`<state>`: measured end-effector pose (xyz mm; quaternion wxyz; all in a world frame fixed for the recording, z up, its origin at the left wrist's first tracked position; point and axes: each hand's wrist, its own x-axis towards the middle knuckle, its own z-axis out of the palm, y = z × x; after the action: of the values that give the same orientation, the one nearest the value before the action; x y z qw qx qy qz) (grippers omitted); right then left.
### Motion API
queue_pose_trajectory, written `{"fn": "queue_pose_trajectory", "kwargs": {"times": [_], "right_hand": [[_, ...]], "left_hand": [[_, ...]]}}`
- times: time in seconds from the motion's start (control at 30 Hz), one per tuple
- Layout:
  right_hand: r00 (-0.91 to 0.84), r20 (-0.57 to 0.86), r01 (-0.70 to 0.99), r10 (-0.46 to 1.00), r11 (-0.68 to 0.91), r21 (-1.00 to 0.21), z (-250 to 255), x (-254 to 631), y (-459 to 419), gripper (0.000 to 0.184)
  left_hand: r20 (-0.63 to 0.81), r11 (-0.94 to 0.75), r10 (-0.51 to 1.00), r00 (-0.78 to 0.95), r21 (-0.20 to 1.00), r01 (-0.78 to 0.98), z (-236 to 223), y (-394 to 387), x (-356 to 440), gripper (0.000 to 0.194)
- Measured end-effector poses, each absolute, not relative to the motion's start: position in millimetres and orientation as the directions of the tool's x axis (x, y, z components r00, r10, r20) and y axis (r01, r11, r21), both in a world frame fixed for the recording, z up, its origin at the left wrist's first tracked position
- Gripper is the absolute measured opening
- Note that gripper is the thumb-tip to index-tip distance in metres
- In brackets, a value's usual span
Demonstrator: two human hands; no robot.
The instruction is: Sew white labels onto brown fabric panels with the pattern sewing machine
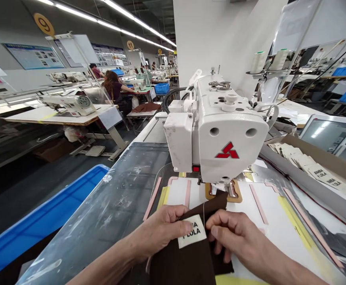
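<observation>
1. Far off on the left, a co-worker (113, 85) sits at another sewing machine, with long rows of tables around.
2. Near the floor is a blue plastic bin (39, 221), with a smooth, hard rim. It sits low, close to the person.
3. The left hand (157, 233) is mostly closed. Its thumb and fingers pinch the brown cloth (184, 263) by the white label (192, 231), maybe to keep the label flat.
4. The right hand (235, 237) is curled and pinches the other side of the cloth. The soft, dark cloth hangs over the white sewing template (268, 209), just in front of the needle area.
5. Above the hands stands the big white sewing machine (217, 130), hard and smooth, with a red logo.
6. On the right, a cardboard box (324, 152) holds a long stack of cloth labels (306, 166), close by for easy reaching.
</observation>
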<state>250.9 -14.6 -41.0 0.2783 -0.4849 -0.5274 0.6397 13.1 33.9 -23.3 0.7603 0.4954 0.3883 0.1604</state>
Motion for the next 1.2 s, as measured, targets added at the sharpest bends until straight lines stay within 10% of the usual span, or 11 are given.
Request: {"fn": "queue_pose_trajectory", "kwargs": {"times": [0.67,1.2], "right_hand": [[-0.292,-0.368,0.421,0.883,-0.227,-0.878,-38.0,246.3,-19.8,0.012],[-0.343,-0.328,0.106,0.880,-0.311,-0.944,-48.7,241.2,-12.7,0.024]], "left_hand": [[-0.402,0.394,0.644,0.651,0.904,0.168,-29.0,30.4,13.7,0.031],[-0.338,0.314,0.629,0.700,0.934,0.169,-24.3,32.2,15.3,0.021]]}}
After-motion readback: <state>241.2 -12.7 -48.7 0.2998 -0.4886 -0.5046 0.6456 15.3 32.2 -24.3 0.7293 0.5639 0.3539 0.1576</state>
